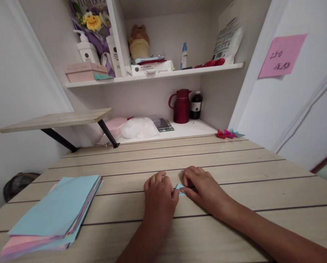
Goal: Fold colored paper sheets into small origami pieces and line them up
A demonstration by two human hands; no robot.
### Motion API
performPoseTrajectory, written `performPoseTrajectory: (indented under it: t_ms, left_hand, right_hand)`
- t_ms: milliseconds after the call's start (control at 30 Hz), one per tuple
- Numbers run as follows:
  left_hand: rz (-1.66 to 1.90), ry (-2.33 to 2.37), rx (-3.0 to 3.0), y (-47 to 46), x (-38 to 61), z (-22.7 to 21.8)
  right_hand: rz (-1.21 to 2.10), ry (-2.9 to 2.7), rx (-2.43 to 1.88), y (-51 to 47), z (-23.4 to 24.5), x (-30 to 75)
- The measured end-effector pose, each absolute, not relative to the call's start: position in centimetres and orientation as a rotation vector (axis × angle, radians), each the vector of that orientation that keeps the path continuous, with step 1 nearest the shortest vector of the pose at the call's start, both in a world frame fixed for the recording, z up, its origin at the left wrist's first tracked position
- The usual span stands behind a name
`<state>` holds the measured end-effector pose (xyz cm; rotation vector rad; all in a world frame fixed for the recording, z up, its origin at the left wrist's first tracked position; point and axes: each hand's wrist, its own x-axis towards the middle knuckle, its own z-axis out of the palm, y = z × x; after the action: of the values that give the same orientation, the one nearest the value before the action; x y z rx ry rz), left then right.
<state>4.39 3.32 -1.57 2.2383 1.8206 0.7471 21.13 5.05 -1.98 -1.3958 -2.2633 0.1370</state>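
Observation:
Both my hands rest close together at the middle of the wooden table (pixel 234 171). Between them lies a small folded piece of light blue paper (pixel 179 189), mostly hidden by my fingers. My left hand (pixel 160 199) has its fingers curled and its thumb pressed on the paper's left end. My right hand (pixel 203 188) has its fingers bent down onto the paper's right end, pinning it flat to the table. Only a small blue corner shows between the two hands.
A stack of coloured paper sheets (pixel 56 212), light blue on top, lies at the table's front left. Small folded paper pieces (pixel 229 133) in red, pink and blue sit at the far right edge. A raised wooden shelf (pixel 59 119) stands at the back left. Shelves behind hold a red jug (pixel 181 106) and bottles.

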Motion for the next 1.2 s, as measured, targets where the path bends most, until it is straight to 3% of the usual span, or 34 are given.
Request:
performPoseTrajectory:
  t_ms: [200, 533, 800, 1200]
  left_hand:
    - [0.613, 1.857, 2.218, 3.3, 4.2, -1.2]
    - [0.879, 1.543, 2.254, 4.3, 1.2, -1.0]
    - [0.277, 1.247, 2.602, 2.2, 1.6, -0.6]
    - [0.254, 1.332, 2.551, 2.0, 1.7, -1.1]
  right_hand:
    - [0.214, -2.235, -1.209, 4.5, -2.2, 20.9]
    - [0.102, -2.422, -1.163, 3.2, -1.7, 21.6]
    - [0.045, -2.579, -1.146, 0.9, -1.1, 22.2]
    - [0.057, -2.538, -1.291, -1.1, -1.2, 25.7]
